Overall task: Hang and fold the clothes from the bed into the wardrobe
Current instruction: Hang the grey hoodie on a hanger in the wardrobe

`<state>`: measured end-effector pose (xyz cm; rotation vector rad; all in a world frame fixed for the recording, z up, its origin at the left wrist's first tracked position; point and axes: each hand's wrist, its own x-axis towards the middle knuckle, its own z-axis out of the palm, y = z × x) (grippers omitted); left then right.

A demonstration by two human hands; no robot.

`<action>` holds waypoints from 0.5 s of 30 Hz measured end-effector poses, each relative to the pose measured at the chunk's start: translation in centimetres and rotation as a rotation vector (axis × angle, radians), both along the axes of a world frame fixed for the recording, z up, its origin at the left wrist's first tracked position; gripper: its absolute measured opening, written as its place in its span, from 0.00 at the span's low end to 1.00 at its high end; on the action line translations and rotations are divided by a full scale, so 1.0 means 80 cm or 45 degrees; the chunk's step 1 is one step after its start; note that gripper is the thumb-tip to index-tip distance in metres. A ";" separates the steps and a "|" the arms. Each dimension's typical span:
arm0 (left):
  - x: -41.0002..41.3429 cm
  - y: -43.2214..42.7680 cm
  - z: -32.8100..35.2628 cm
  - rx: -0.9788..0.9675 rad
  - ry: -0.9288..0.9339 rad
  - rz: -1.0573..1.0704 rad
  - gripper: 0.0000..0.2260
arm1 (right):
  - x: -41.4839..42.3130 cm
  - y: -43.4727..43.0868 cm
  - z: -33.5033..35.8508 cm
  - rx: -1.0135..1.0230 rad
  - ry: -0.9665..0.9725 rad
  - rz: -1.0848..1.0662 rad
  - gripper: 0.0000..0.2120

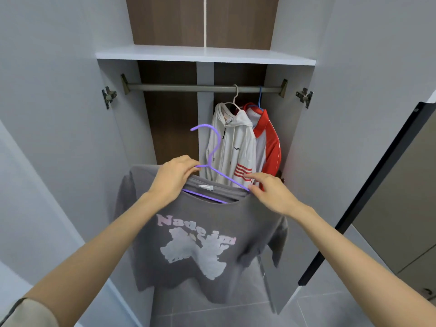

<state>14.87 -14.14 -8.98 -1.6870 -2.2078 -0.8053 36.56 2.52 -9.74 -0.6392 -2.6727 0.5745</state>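
A grey T-shirt [200,244] with pale pink lettering and a white print hangs on a purple hanger [212,149], held up in front of the open wardrobe. My left hand [173,179] grips the hanger and the shirt's collar at the left shoulder. At the right side of the neckline, my right hand [271,192] pinches the collar and the hanger's arm. The hanger's hook points up and left, well below the grey rail [177,88]. On the rail's right part hang a white hoodie [233,142] and a red-and-white jacket [269,142].
The wardrobe's doors [59,114] stand open on both sides, with hinges at rail height. A white shelf [205,55] lies above the rail. A dark-framed panel [377,185] stands to the right. Grey floor tiles [330,310] show below.
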 end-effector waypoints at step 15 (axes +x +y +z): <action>-0.080 0.027 -0.035 -0.204 -0.307 0.088 0.17 | -0.126 -0.045 -0.020 -1.163 0.394 -0.215 0.09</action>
